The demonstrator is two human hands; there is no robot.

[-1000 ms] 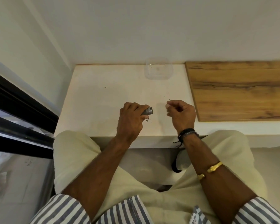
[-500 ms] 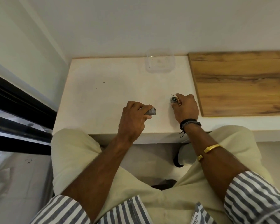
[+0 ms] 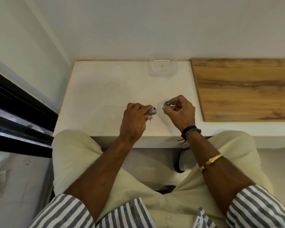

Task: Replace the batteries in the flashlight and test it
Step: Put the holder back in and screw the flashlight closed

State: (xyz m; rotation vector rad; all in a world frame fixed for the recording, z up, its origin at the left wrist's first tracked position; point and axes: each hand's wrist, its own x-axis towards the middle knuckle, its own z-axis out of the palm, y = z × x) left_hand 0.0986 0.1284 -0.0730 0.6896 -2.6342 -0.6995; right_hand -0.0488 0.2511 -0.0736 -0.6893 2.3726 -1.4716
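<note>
My left hand (image 3: 135,119) is wrapped around a small grey metal flashlight body (image 3: 151,111); only its threaded open end sticks out to the right of my fingers. My right hand (image 3: 181,111) pinches the flashlight's round end cap (image 3: 167,104) between fingertips, its dark inner face turned toward the camera. A short gap separates the cap from the flashlight's open end. Both hands hover just above the white tabletop (image 3: 105,99). No batteries are visible.
A clear plastic container (image 3: 163,66) stands at the back of the table against the wall. A wooden board (image 3: 245,89) covers the table's right part. A few dark specks (image 3: 152,119) lie under my left hand. A black window frame (image 3: 20,112) runs along the left.
My right hand picked up the end cap from the table, lifted it, and turned it toward the flashlight's open end. My left hand held the flashlight body nearly still.
</note>
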